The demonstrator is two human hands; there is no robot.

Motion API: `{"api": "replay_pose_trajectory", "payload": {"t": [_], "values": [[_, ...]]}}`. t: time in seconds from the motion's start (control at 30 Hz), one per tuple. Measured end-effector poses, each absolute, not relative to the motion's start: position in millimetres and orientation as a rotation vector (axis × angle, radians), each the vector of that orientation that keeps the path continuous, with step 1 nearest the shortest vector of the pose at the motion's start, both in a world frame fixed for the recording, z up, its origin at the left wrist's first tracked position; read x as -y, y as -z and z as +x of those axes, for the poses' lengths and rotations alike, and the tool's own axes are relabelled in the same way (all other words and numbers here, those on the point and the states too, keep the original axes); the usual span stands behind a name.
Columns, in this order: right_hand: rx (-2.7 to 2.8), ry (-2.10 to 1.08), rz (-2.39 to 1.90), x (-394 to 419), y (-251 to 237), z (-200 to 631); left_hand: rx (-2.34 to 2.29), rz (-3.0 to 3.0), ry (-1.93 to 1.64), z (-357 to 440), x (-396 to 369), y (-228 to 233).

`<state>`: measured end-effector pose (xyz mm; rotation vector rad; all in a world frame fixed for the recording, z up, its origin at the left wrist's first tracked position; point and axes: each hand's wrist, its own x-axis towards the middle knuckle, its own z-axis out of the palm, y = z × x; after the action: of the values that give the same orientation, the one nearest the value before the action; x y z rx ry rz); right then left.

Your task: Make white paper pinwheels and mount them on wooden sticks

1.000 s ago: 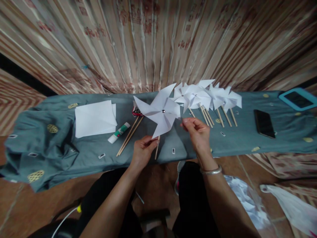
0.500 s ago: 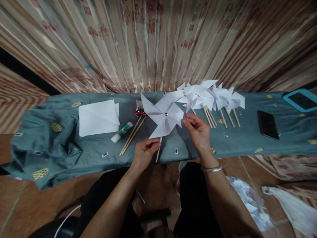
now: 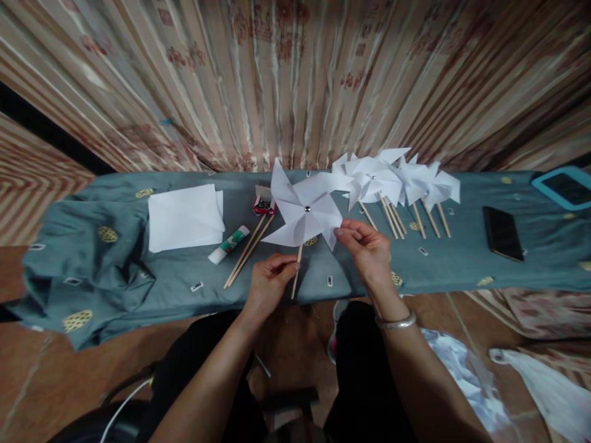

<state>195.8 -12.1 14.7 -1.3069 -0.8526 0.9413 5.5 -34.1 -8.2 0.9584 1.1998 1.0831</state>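
A white paper pinwheel (image 3: 295,218) with a shiny pin at its centre stands on a thin wooden stick (image 3: 298,264) in front of me. My left hand (image 3: 270,283) pinches that stick below the blades. At the pinwheel's right side, my right hand (image 3: 367,249) has thumb and forefinger closed together at a blade's edge. Behind and to the right lie several finished-looking pinwheels (image 3: 376,175) on sticks, overlapping one another. Left of the held one are an opened small red box of pins (image 3: 264,202), loose wooden sticks (image 3: 247,255) and a glue stick (image 3: 228,245).
A stack of white paper (image 3: 184,218) lies on the left of the green cloth-covered table (image 3: 175,283). To the right are a black phone (image 3: 502,234) and a blue-framed device (image 3: 563,187). A curtain (image 3: 295,92) hangs behind. Plastic bags (image 3: 471,375) lie on the floor.
The pinwheel's blades have turned clockwise on the stick. My right hand has shifted slightly down and left along the blade edge, while my left hand keeps its pinch.
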Motion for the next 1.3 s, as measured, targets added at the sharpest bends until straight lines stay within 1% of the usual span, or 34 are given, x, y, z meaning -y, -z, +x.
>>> {"api": "replay_pose_trajectory", "payload": {"t": [1.3], "values": [[0.879,-1.256,-1.213,26,-25,165,-1.205,0.94,-1.11,11,32,9]]}}
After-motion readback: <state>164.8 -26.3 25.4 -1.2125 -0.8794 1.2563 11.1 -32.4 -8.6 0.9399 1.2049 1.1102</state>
